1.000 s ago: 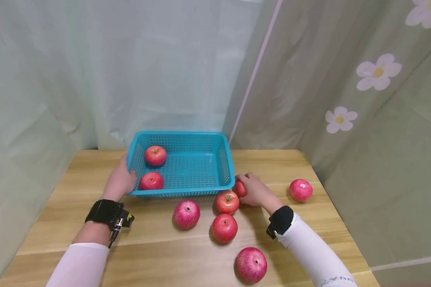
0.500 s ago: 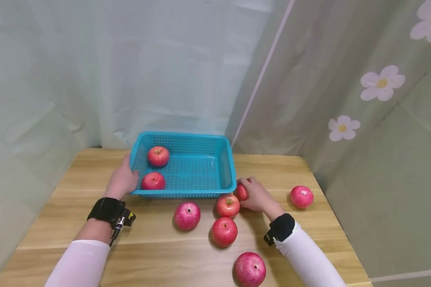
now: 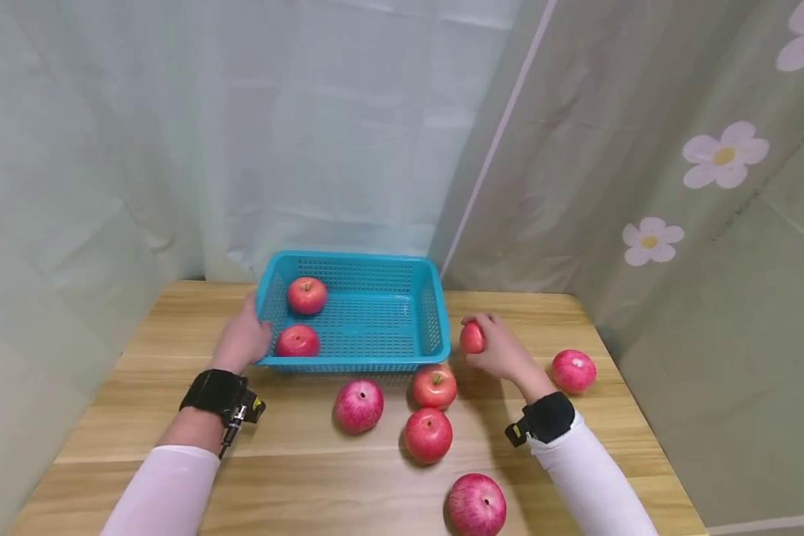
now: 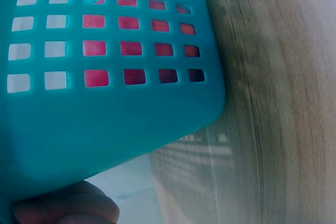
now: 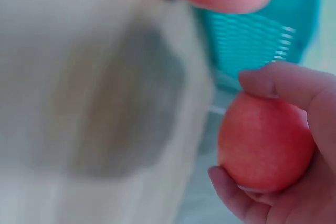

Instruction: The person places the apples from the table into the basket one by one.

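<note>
A blue-green plastic basket (image 3: pixel 368 365) with mesh walls stands at the back of the table, two red apples (image 3: pixel 307 295) in its left part. My left hand (image 3: pixel 244 339) grips its left rim, thumb on the inside; in the left wrist view curled fingers (image 4: pixel 79 205) show below the basket's rim. To the right of the basket, my right hand (image 3: pixel 502 350) holds a red apple (image 5: pixel 265 142) between thumb and fingers. In the right wrist view the apple's shadow falls on the wood apart from it. Another red apple (image 3: pixel 434 386) sits by the basket's front right corner.
On the wooden table (image 3: pixel 295 476) in front of the basket lie a pinkish-red apple (image 3: pixel 359 406), a red apple (image 3: pixel 428 435) and a speckled one (image 3: pixel 476 505) nearest me. A pink-red fruit (image 3: pixel 573 371) lies near the right edge. Curtains (image 3: pixel 348 149) hang behind.
My right hand has lifted the apple from beside the basket's corner and moved slightly up and right with it. The left hand keeps its grip on the basket; the head view has shifted a little.
</note>
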A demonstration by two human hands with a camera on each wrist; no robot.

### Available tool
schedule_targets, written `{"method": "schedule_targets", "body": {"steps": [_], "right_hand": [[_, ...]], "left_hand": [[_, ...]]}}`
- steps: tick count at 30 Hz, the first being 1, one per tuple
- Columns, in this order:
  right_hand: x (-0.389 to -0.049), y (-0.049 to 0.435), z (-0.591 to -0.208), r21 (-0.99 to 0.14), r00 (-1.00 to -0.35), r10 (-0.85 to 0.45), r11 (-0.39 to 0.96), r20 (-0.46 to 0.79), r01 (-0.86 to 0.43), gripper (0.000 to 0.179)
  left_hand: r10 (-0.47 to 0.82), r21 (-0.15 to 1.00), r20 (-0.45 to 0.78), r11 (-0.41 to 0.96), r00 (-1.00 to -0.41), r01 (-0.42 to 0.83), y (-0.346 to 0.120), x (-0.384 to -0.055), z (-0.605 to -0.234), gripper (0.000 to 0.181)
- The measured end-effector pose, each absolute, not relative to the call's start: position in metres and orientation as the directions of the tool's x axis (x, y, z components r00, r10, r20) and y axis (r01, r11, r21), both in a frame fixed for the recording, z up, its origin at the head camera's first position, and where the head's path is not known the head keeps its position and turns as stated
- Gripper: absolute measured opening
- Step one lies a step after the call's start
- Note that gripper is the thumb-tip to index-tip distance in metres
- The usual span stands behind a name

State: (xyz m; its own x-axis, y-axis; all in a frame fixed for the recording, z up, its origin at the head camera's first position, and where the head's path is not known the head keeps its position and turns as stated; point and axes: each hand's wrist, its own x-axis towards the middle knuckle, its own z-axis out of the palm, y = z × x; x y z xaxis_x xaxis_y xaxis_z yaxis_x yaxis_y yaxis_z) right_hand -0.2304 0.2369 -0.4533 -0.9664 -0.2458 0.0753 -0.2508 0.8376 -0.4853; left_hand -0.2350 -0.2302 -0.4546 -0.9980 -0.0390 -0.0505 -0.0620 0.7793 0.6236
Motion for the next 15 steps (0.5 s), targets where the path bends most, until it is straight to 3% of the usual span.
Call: {"method": "schedule_targets", "body": {"steps": [7,15], "right_hand": [[-0.244,0.212,-0.414,-0.566,-0.95,-0.195,0.767,0.244,-0.302,0.063],[-0.242,0.171,-0.394,-0.66,-0.932,-0.323,0.666,0.166,-0.348,0.065]], "left_hand": [[-0.048,0.611,-0.052,0.789,-0.997,-0.07,-0.231,-0.234,-0.446,0.069],[-0.06,0.633,-0.08,0.768,-0.995,-0.097,-0.226,-0.234,-0.451,0.069]]}}
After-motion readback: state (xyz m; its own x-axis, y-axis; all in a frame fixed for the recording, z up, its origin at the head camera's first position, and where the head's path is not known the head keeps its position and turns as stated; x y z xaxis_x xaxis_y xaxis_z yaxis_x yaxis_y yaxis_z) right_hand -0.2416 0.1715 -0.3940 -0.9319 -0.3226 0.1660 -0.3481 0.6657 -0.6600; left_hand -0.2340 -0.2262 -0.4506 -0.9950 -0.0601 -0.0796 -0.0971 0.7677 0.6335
